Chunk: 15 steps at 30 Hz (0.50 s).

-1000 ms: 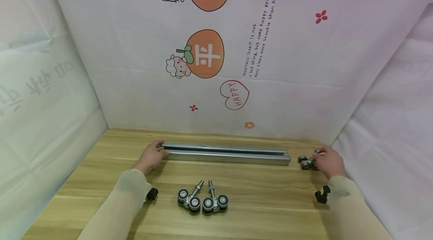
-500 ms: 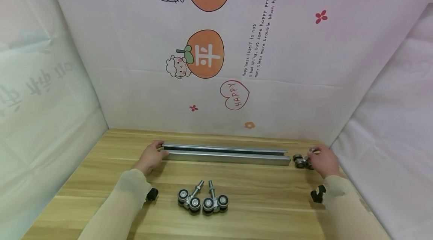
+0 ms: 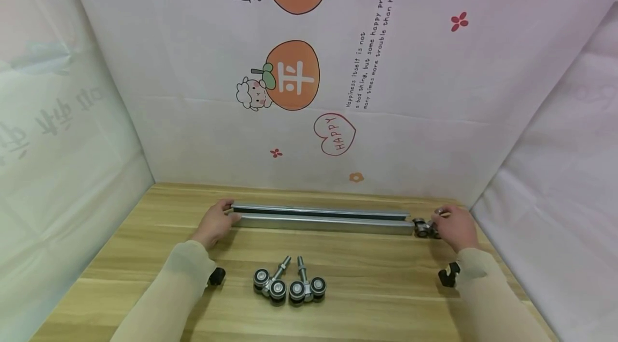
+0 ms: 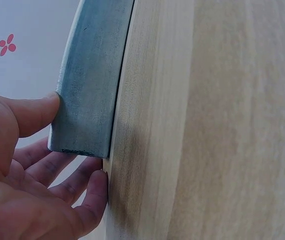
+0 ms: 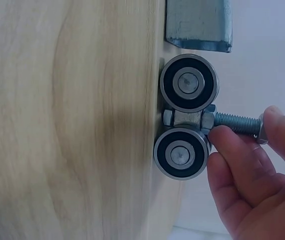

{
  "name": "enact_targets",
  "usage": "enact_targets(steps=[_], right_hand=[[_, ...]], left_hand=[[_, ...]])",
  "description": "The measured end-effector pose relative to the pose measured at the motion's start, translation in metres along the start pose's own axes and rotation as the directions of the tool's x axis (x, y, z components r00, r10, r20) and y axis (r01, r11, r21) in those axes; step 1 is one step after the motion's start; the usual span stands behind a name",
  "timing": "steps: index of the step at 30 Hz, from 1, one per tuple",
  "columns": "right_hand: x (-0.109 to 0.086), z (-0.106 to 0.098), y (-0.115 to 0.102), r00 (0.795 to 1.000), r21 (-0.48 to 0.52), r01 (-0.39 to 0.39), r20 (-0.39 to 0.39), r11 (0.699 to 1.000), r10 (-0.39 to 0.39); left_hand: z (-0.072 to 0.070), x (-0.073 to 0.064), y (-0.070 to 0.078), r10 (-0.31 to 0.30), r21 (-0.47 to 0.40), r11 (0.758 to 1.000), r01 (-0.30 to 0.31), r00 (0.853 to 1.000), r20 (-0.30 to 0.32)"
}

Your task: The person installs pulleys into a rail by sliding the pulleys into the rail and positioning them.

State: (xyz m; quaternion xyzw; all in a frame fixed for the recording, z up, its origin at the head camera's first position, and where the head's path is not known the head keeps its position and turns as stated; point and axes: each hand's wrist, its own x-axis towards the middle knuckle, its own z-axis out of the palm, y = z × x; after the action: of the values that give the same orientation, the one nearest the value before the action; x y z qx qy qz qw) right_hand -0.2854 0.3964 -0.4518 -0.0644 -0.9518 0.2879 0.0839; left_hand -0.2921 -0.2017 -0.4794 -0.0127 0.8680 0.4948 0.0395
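Observation:
A galvanized steel channel track (image 3: pixel 323 223) lies along the back of the wooden table, its slot facing up. My left hand (image 3: pixel 215 223) grips its left end; the left wrist view shows the thumb (image 4: pixel 40 112) on the track's upper edge and the fingers around the end. At the opposite end, my right hand (image 3: pixel 456 228) pinches the threaded bolt (image 5: pixel 237 123) of a roller trolley (image 5: pixel 187 117). This trolley stands on its wheels with the bolt upright, its leading wheels right at the track's right end. Part of it is hidden behind the hand in the head view.
Two more roller trolleys, a left one (image 3: pixel 270 284) and a right one (image 3: pixel 307 288), lie on the wooden table (image 3: pixel 376 299) in front of the track. A printed white cloth (image 3: pixel 217 143) rises behind the table, with white cloth walls on both sides.
My right hand has moved left with the roller trolley, closing the gap to the track's right end. My left hand and the track have stayed in place.

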Motion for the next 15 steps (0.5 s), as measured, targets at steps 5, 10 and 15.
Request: enact_targets(steps=[5,10,15], right_hand=[[0.0014,0.0016,-0.0033,1.0,0.005,-0.005,0.015,1.0,0.005],[0.0025,0.0013,-0.0041,1.0,-0.006,-0.011,0.026,1.0,0.011],[0.0039,0.003,-0.003,0.999,-0.006,-0.017,0.034,1.0,0.017]], left_hand=[[-0.0002,0.0012,-0.0002,0.002,0.008,1.0,-0.002,1.0,-0.009],[-0.0005,0.0013,-0.001,0.005,0.01,1.0,-0.004,1.0,-0.005],[-0.0004,0.0012,-0.0015,-0.001,0.01,1.0,0.001,1.0,-0.001]])
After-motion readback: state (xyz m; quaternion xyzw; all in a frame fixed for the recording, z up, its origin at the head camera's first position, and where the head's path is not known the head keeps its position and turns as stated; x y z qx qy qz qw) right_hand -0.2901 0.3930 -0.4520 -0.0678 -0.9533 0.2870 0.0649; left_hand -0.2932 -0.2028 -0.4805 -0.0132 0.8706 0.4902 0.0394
